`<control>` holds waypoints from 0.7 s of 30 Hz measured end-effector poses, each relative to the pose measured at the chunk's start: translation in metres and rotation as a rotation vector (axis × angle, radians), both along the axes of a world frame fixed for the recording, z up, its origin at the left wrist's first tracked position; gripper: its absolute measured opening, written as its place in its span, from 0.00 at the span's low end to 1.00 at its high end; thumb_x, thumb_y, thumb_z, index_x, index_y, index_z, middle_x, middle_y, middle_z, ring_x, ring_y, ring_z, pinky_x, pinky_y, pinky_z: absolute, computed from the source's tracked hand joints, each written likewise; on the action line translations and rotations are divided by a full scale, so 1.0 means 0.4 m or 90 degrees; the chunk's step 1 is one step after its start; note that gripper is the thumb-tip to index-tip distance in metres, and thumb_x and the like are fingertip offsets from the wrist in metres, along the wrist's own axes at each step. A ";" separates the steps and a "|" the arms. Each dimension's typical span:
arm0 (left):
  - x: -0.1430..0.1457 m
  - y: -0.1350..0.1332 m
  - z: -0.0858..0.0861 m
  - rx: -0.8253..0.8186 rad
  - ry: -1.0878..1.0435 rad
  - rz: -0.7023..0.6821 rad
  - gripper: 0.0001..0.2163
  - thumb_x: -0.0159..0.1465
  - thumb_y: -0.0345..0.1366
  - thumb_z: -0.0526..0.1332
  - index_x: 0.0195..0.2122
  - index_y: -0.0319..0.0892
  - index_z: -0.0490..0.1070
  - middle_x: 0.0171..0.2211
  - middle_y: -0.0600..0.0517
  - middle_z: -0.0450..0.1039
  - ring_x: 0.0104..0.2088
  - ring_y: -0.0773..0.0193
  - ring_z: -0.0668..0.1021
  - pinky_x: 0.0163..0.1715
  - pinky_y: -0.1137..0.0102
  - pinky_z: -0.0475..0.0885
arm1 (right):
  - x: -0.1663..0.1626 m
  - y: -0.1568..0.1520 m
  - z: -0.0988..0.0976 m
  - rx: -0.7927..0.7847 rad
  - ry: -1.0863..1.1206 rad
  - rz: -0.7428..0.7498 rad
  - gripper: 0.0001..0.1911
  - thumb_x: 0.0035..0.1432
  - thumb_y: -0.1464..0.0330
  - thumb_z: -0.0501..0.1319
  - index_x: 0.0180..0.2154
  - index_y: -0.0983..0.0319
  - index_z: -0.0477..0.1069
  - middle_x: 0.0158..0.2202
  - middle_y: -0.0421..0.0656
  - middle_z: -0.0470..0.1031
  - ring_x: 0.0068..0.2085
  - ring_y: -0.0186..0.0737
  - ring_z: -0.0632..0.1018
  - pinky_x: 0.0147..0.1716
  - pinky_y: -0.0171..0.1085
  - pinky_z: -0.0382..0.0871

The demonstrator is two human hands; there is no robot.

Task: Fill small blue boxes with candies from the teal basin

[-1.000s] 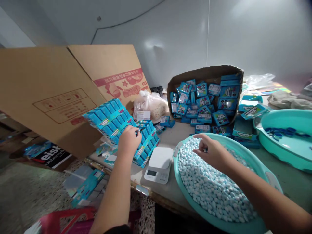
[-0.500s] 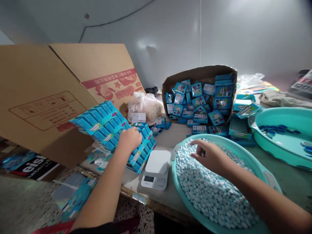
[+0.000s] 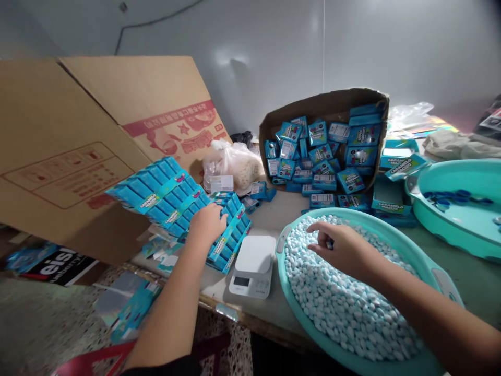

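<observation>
My left hand [image 3: 207, 223], fingers curled, rests at the upper edge of a display tray of small blue candy boxes [image 3: 229, 235]. Its fingertips are partly hidden, so what they grip is unclear. Taller stacked trays of blue boxes [image 3: 164, 196] lean to its left. Over a turquoise basin [image 3: 282, 277] my right hand [image 3: 336, 245] is closed, thumb and fingers bent together around a small dark blue piece that barely shows. White and pale blue candies [image 3: 332, 308] fill this basin. Between my hands a white kitchen scale [image 3: 254, 261] stands with nothing on its plate.
A tilted carton [image 3: 324, 99] full of blue candy boxes stands behind the basin. At right, a second turquoise basin [image 3: 462, 224] holds dark blue pieces. A large cardboard box [image 3: 78, 151] leans at left, near a plastic bag [image 3: 235, 162]. The table's front edge [image 3: 250, 318] runs below the scale.
The view has shifted slightly. My left hand stays at the tray of boxes and my right hand stays closed above the candies, with more of the dark blue piece showing.
</observation>
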State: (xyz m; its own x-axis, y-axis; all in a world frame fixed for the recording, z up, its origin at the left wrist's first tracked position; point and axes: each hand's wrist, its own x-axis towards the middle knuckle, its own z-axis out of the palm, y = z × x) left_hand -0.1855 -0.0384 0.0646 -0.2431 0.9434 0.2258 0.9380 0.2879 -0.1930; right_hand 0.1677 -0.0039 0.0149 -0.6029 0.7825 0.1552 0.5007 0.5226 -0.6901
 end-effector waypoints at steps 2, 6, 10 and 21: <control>-0.005 -0.002 -0.001 0.015 -0.032 0.011 0.17 0.66 0.40 0.55 0.50 0.39 0.77 0.53 0.42 0.76 0.52 0.49 0.78 0.50 0.61 0.72 | 0.001 0.001 -0.006 0.013 0.004 -0.003 0.14 0.60 0.62 0.62 0.47 0.59 0.72 0.26 0.37 0.73 0.27 0.36 0.70 0.29 0.36 0.60; 0.020 -0.011 0.003 0.057 -0.073 0.059 0.16 0.65 0.40 0.56 0.49 0.41 0.77 0.52 0.43 0.78 0.52 0.48 0.78 0.54 0.56 0.69 | -0.006 -0.002 -0.015 -0.046 0.047 -0.033 0.15 0.60 0.58 0.62 0.45 0.58 0.72 0.26 0.38 0.74 0.27 0.37 0.71 0.28 0.36 0.62; 0.173 -0.033 0.005 0.207 -0.097 0.101 0.20 0.67 0.38 0.55 0.60 0.41 0.69 0.52 0.39 0.77 0.55 0.43 0.75 0.56 0.48 0.65 | -0.024 -0.012 -0.012 -0.281 0.169 -0.057 0.17 0.63 0.52 0.57 0.42 0.58 0.70 0.22 0.37 0.71 0.20 0.34 0.68 0.18 0.34 0.58; 0.570 -0.073 -0.082 0.192 -0.463 -0.493 0.14 0.64 0.41 0.67 0.48 0.42 0.76 0.46 0.47 0.80 0.49 0.55 0.78 0.52 0.60 0.72 | -0.019 0.003 -0.011 -0.703 0.598 -0.151 0.14 0.58 0.59 0.68 0.31 0.62 0.70 0.24 0.38 0.69 0.23 0.30 0.68 0.19 0.28 0.63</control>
